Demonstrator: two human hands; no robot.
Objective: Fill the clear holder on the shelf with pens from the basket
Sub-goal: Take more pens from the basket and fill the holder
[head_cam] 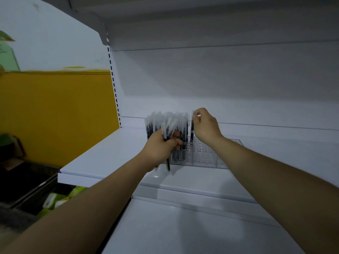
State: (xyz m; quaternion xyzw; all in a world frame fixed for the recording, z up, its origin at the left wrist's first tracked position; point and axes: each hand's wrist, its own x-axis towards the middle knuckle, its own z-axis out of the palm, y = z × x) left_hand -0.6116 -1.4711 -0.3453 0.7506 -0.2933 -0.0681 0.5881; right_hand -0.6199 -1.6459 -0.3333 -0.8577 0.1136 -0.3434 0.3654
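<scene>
A clear holder (207,156) with a grid of round holes stands on the white shelf (113,154). Its left part is packed with upright black pens with frosted caps (156,123); the holes on its right side are bare. My left hand (161,149) is in front of the holder's left part, shut on a small bunch of pens (167,132) that stick up and down out of the fist. My right hand (205,125) pinches the cap of one pen (192,132) that stands upright at the edge of the filled rows. The basket is not in view.
Another white shelf (183,226) lies below, nearer to me, and one hangs overhead (201,19). A yellow wall panel (55,114) is to the left. Dark bins (27,184) with green and white packets (60,198) sit low on the left.
</scene>
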